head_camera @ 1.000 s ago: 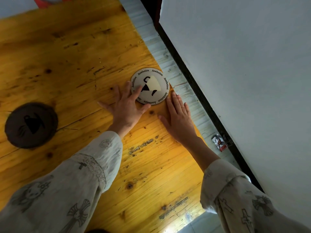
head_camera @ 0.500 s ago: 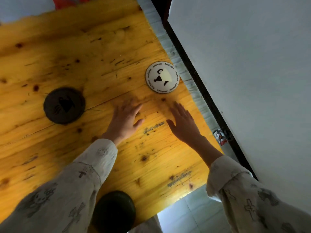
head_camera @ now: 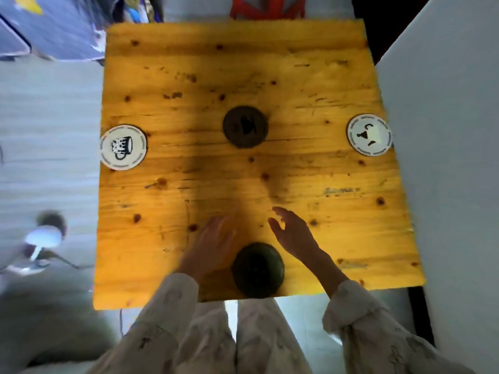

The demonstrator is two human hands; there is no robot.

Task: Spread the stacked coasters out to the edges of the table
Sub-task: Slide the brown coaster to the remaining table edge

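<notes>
Since a moment ago you've drawn both hands back from the white coaster [head_camera: 369, 134] at the right edge. Left hand [head_camera: 213, 245] and right hand [head_camera: 293, 234] hover empty, fingers spread; the central dark coaster [head_camera: 245, 126] lies straight ahead on the tabletop [head_camera: 297, 76], roughly equidistant.

Tabletop [head_camera: 297, 76]: yellow knotted pine. Two dark coasters [head_camera: 245, 127] [head_camera: 258, 270]; two white coasters [head_camera: 123, 147] [head_camera: 369, 134] with black cup motifs. Sleeves [head_camera: 167, 314]: pale, printed.
</notes>
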